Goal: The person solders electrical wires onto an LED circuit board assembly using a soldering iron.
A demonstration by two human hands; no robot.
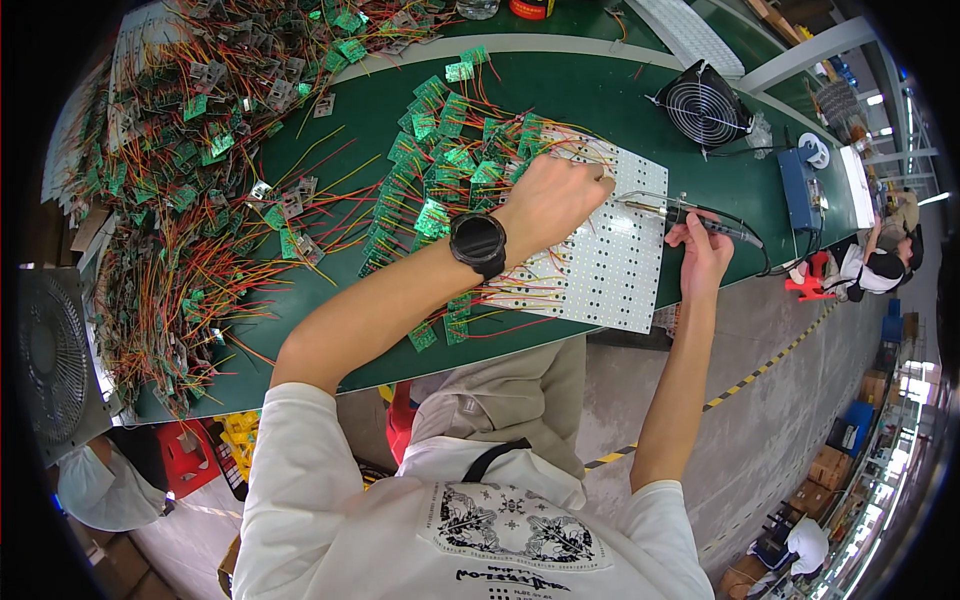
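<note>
My left hand (pixel 560 200), a black watch (pixel 478 243) on its wrist, is closed over the white perforated-looking board (pixel 625 275). Its fingers are curled; what they pinch, if anything, is hidden. Beside it, my right hand (pixel 703 252) grips a soldering iron (pixel 742 234) with a thin metal tube and a black cable. The iron's tip points left over the board, near my left fingers. Small green circuit boards (pixel 433 218) with red and yellow wires lie in rows along the board's left side, partly under my left forearm. Several wires reach onto the board.
A large heap of wired circuit boards (pixel 190 190) covers the green table's (pixel 335 255) left part. A black fan (pixel 695 110) and a blue soldering station (pixel 802 190) stand at the right. A larger fan (pixel 50 355) is at far left. Other people sit at both sides.
</note>
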